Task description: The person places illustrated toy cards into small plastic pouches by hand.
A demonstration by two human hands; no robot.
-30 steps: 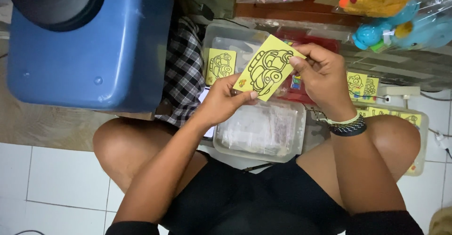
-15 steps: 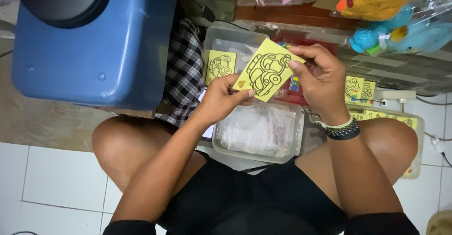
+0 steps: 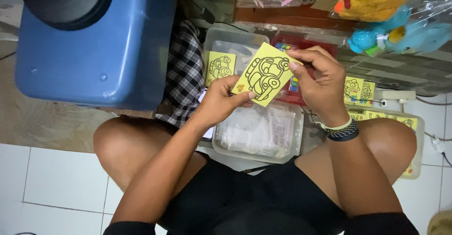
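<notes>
Both hands are clamped on a yellow card (image 3: 264, 75) printed with a black outline of a car. The left hand (image 3: 221, 101) pinches its lower corner; the right hand (image 3: 318, 82) grips its upper right edge. The card is tilted, its long axis rising from lower left to upper right, printed face up toward the person, held above a clear plastic box (image 3: 259, 131) between the knees. A second yellow card (image 3: 220, 66) lies in another clear box (image 3: 230, 46) beyond. A blue tub (image 3: 94, 60) stands at the left on the white tiled floor (image 3: 52, 178), beside a checked cloth (image 3: 183, 75).
</notes>
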